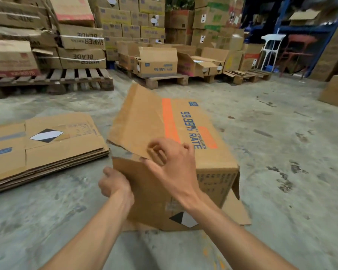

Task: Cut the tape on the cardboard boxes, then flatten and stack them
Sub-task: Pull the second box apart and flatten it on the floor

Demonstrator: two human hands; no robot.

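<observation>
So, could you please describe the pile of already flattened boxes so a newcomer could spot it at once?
On the concrete floor, left of the box under both hands, lies a flattened stack. Unlike the palletised boxes behind, it lies flat and shows a black-and-white diamond label.

Both forearms are bare, no sleeves, gloves, watch or rings on the left hand (113,183) or right hand (172,164).

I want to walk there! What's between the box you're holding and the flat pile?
Only bare concrete floor lies between the box and the flat pile, as the head view shows.
</observation>
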